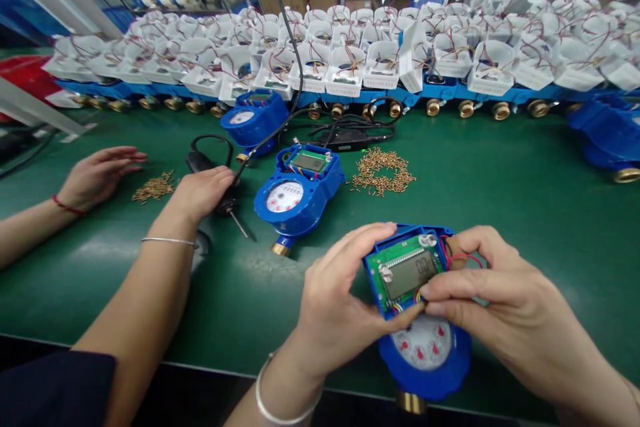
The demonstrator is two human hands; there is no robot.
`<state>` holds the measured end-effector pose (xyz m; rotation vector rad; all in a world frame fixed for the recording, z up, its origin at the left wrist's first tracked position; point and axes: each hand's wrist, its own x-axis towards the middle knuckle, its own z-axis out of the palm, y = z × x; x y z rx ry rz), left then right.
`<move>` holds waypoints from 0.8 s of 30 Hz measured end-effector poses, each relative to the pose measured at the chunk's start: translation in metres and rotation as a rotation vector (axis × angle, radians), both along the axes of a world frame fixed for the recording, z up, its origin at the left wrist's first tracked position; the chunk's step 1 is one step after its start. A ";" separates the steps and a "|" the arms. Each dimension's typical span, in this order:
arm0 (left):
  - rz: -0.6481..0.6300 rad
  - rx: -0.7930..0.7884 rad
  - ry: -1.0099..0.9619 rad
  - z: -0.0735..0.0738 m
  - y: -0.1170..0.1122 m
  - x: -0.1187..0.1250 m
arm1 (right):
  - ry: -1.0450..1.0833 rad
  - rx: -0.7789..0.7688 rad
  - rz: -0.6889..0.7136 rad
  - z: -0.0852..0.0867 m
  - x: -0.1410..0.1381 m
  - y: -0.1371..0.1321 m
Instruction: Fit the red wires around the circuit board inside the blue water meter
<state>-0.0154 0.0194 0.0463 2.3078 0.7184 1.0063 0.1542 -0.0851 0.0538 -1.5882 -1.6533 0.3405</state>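
Note:
A blue water meter (457, 367) sits in front of me at the table's front edge, tilted, its brass fitting toward me. Inside its open top box is a green circuit board with a grey display (407, 277). My left hand (335, 303) grips the box from the left, its thumb at the lower rim above the white dial. My right hand (495, 287) has thumb and forefinger pinched on thin coloured wires (419, 295) at the board's lower corner. Red wires (465, 257) loop out by its other fingers; the exact fingertip contact is partly hidden.
A second blue meter (286, 197) and a third (245, 121) stand ahead. Small brass screws (383, 170) lie in a pile. At left, a co-worker's hand (203, 193) rests on a black electric screwdriver (227, 203); the other is near more screws (154, 187). Rows of white-housed meters (345, 67) line the back.

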 end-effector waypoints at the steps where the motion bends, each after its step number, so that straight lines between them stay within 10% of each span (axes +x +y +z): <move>1: -0.008 0.003 0.009 0.001 0.001 0.000 | 0.030 -0.011 0.009 0.001 0.001 0.001; 13: -0.082 0.064 0.008 -0.003 0.005 -0.002 | 0.403 -0.359 0.152 0.013 0.015 0.020; 24: -0.072 0.069 0.001 -0.003 0.007 -0.003 | -0.049 -0.182 -0.010 0.024 0.003 0.013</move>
